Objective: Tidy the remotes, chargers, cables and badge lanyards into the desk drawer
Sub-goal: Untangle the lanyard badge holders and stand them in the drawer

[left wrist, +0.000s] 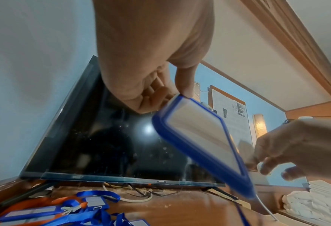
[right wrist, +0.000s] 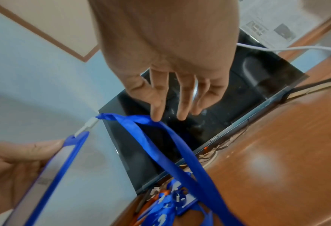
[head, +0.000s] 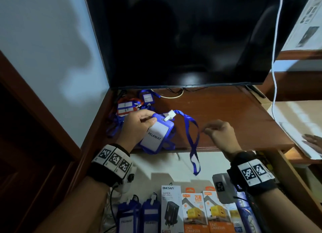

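Two hands up: left hand (head: 135,126) fingers grip badge holder (head: 154,136); right hand (head: 220,133) fingers pinch lanyard strap (head: 194,138).

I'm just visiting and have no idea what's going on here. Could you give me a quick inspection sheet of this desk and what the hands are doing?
Surface: brown wooden desk top, drawer open below it.
Job's things: blue PELAWAT badge holder held up, its blue lanyard hanging in a loop; more badges piled at the desk's back left; charger boxes and two badges in the drawer.
Clutter: nothing seen.
Hands: left hand grips the holder; right hand pinches the lanyard.
Cables: white cable hanging at right; cords under the TV.
Surroundings: dark TV, pale blue wall.
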A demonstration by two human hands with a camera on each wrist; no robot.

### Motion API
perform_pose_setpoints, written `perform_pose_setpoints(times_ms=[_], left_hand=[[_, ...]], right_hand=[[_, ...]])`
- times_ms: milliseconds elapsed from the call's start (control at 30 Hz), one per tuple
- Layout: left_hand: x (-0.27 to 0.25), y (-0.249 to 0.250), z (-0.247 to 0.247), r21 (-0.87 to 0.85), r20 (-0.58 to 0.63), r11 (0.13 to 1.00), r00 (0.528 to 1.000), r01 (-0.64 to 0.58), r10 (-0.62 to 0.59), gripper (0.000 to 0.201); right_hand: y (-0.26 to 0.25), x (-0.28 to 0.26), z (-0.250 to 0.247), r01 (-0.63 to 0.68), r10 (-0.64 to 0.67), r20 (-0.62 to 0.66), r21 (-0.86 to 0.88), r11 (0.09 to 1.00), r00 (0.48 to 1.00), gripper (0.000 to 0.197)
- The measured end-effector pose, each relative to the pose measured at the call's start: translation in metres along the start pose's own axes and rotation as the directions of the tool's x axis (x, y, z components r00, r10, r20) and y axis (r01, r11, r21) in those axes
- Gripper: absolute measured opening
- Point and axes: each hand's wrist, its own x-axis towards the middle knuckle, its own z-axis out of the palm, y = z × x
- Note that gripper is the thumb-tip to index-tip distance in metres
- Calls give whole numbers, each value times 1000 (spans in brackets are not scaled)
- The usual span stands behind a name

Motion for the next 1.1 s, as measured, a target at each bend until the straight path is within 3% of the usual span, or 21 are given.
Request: perform_pose_setpoints(times_ms=[33,100,167,233,300,400,500,633,733,933,1100], left_hand=[[-1,1,0,0,4,1000,1000,-3,3,16],[-4,3,2,16,34,1000,999,-5,5,17],[-6,5,5,35,85,999,996,-3,0,15],[-7,7,8,42,146,999,989,-14,7,13],[-9,10,10,47,178,998,984,-35,27,15],[-13,12,6,18,205,998,977,-55,50,16],[-15,8,0,5,208,999,977,-48,46,20],[-17,4,-7,30,245,998,969,-49,40,12],[-15,1,-13,94,291,995,957,-41,12,17],[-16,3,-18,222,379,969,925,-104,12,13],[-15,-1,-22,233,421,965,907,-121,12,10]], right_hand=[[-3,0,1,-9,10,-18,59,998,1000,18],[-15,-2,6,72,-74,6,139,988,997,32],[-28,-9,16,189,-223,108,262,946,969,50],[-40,-16,26,163,-287,257,415,895,923,55],[-47,-19,31,93,-294,358,484,870,886,42],[-48,-24,34,87,-290,345,499,862,893,13],[-43,-30,33,44,-278,343,558,829,897,16],[-36,-30,25,30,-250,338,542,840,908,18],[-32,-28,18,40,-227,344,475,879,911,16],[-26,-24,6,109,-233,448,284,952,863,11],[-20,-22,-1,46,-192,484,297,954,853,20]])
